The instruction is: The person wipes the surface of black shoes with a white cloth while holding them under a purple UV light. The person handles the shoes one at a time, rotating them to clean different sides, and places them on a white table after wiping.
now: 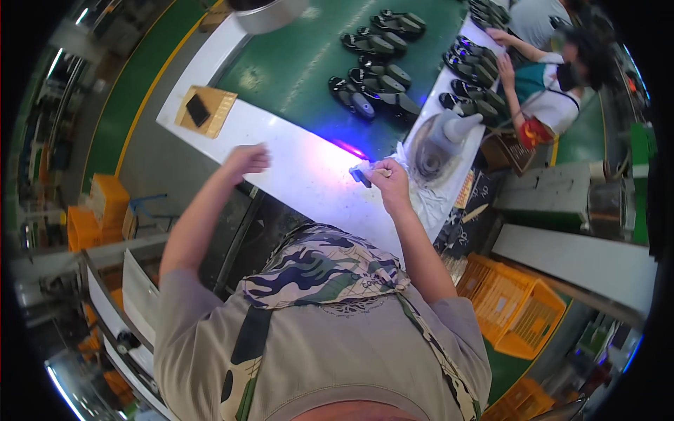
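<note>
My right hand (390, 181) is closed on a small brush (361, 175) with a pale handle and a dark, bluish end, held low over the white table ledge (295, 151). Purple-blue light falls on the surface beside it, so the brush's details are hard to make out. My left hand (247, 161) hovers at the ledge's near edge, its fingers curled in and nothing visible in them. Just right of my right hand lies a crumpled white cloth (427, 200). Beyond that, a translucent spouted bottle (455, 130) stands by a round, stained container (430, 160).
Several dark shoes (382, 81) rest on the green conveyor belt (281, 81) ahead. More shoes (472, 63) line the right ledge, where a co-worker (544, 91) reaches in. A dark phone-like object (198, 110) lies on cardboard (219, 112) at left. Orange crates (516, 305) stand at lower right.
</note>
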Available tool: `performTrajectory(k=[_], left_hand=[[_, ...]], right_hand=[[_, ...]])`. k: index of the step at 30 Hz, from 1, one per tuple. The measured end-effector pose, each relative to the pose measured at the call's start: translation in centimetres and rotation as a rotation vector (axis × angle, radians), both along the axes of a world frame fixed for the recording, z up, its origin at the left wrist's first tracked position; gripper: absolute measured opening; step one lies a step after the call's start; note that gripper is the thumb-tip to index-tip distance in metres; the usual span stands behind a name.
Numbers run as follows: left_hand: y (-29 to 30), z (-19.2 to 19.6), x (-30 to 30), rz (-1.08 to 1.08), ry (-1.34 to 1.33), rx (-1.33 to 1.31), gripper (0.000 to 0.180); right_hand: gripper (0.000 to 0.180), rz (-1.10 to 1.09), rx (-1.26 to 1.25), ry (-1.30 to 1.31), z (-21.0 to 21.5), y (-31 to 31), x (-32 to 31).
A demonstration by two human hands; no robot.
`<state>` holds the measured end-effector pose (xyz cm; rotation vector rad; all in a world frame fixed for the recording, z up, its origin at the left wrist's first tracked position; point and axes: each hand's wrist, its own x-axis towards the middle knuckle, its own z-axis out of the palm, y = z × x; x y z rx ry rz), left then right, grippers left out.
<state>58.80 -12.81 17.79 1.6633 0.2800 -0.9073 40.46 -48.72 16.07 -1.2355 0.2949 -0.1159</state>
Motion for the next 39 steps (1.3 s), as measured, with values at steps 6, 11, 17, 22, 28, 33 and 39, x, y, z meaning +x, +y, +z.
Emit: performTrajectory(k=[6, 11, 17, 22, 28, 33, 39], left_hand=[[-23.4, -11.3, 6.5, -0.018, 0.15, -0.037, 0.082], [-31.0, -12.2, 11.4, 0.038, 0.158, 0.099, 0.09], [-29.6, -17.9, 15.5, -0.138, 0.332, -0.05, 0.056], [-23.3, -18.1, 14.0, -0.116, 0.527, -0.46, 0.048], [-18.2, -8.8, 9.9, -0.338, 0.251, -0.878, 0.057], [-16.0, -0.5, 6.2, -0.264, -0.085, -0.926, 0.068], [-13.9, 5.2, 3.4, -0.707, -1.386, -0.267, 0.065]], right_hand=[[0.019, -0.382, -0.136, 0.089, 2.1, -4.7, -7.1], [0.021, -0.729, -0.146, 0.186, 2.0, -5.4, -13.8], [0.019, -0.953, -0.055, 0.194, -0.3, -2.0, -16.6], [0.02, -0.879, 0.065, 0.207, -1.0, -0.3, -13.2], [0.018, -0.764, 0.036, 0.212, 1.5, -0.9, -7.4], [0.017, -0.669, 0.035, 0.125, 4.4, -1.3, -1.1], [0.018, -0.459, -0.052, -0.098, 9.6, 0.9, 6.5]])
